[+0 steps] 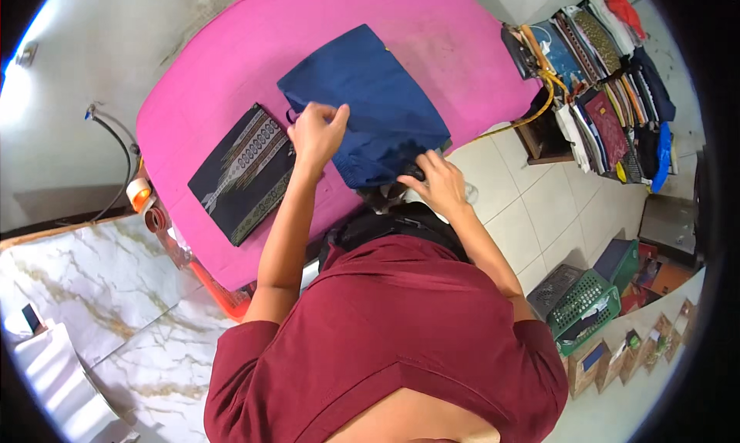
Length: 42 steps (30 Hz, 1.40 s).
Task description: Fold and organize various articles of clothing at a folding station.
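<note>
A folded dark blue cloth (370, 102), perhaps a garment, lies on the pink-covered table (202, 90). Its near edge hangs by my waist and has a dark patch. My left hand (317, 132) is at the cloth's left side with fingers curled, beside a small dark loop (291, 117). Whether it pinches the fabric is hidden. At the near right edge is my right hand (441, 180), its thumb and fingers on either side of something dark (414, 172); its grip is unclear. Left of my left hand lies a folded black patterned cloth (245, 168).
A clothes iron (518, 51) stands at the table's right end, with a yellow cord (535, 118) running below. Stacked folded clothes (613, 90) fill the right side. Green plastic baskets (587, 313) sit on the tiled floor (537, 211). Tape rolls (139, 194) are at the left edge.
</note>
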Each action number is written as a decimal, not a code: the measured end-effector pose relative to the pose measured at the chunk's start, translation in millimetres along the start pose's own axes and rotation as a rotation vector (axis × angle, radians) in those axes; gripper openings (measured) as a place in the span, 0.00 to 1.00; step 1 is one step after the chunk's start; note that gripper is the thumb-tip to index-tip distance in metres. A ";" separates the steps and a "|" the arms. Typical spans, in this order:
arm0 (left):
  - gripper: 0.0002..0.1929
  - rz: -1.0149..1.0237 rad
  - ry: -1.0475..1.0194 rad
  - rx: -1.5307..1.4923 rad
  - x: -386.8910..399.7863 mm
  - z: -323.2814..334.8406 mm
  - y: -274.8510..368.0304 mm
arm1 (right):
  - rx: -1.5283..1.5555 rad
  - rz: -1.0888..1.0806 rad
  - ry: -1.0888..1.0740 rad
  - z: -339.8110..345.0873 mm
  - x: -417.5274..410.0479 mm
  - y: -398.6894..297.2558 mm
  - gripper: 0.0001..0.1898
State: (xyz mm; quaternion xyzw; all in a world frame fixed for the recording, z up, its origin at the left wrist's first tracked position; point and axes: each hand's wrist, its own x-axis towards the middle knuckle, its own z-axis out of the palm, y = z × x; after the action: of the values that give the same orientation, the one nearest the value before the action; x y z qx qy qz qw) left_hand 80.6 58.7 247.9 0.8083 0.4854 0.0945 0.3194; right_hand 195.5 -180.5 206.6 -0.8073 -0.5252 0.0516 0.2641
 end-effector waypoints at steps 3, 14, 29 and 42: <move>0.28 -0.179 -0.163 -0.036 -26.7 2.0 -22.5 | 0.085 0.117 -0.046 4.7 -35.1 31.5 0.26; 0.25 0.773 -0.013 0.518 -58.0 95.2 -120.3 | 1.087 0.914 -0.119 13.9 -84.8 90.7 0.29; 0.14 0.500 0.013 0.132 9.8 35.5 -50.6 | 0.484 0.155 0.155 28.3 -21.0 28.2 0.20; 0.22 0.821 -0.361 0.785 -8.6 109.2 -48.5 | 0.238 0.303 -0.005 29.6 -76.5 45.3 0.23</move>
State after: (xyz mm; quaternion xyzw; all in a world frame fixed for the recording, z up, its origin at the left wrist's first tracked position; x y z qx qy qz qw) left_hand 91.6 20.9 134.8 0.9908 0.0698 -0.1151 0.0115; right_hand 188.2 -250.5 144.7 -0.8401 -0.3884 0.1545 0.3457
